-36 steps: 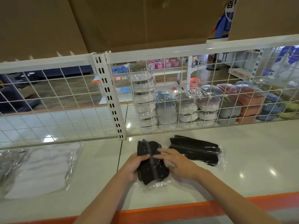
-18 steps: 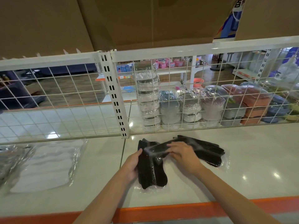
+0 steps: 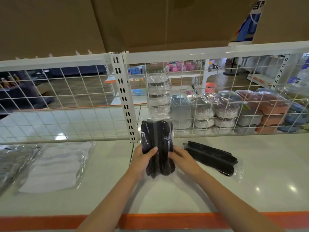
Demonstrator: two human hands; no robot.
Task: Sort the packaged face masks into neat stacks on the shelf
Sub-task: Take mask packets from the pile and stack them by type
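A bundle of black face masks in clear plastic [image 3: 158,139] stands upright on its lower edge on the white shelf [image 3: 167,195]. My left hand [image 3: 143,158] grips its left side, thumb across the front. My right hand [image 3: 184,160] holds its right side with curled fingers. A second black mask pack [image 3: 212,156] lies flat just to the right. Packs of white masks [image 3: 55,166] lie at the left, with a darker pack [image 3: 11,163] at the far left edge.
A white wire grid [image 3: 217,114] backs the shelf, fixed to a slotted upright post [image 3: 124,104]. Behind it stand wrapped stacks of containers [image 3: 205,111]. An orange strip [image 3: 167,220] lines the shelf's front edge. Cardboard boxes [image 3: 150,22] sit above.
The black mask bundle lay flat on the shelf before; both hands have now raised it upright on its edge, near the grid.
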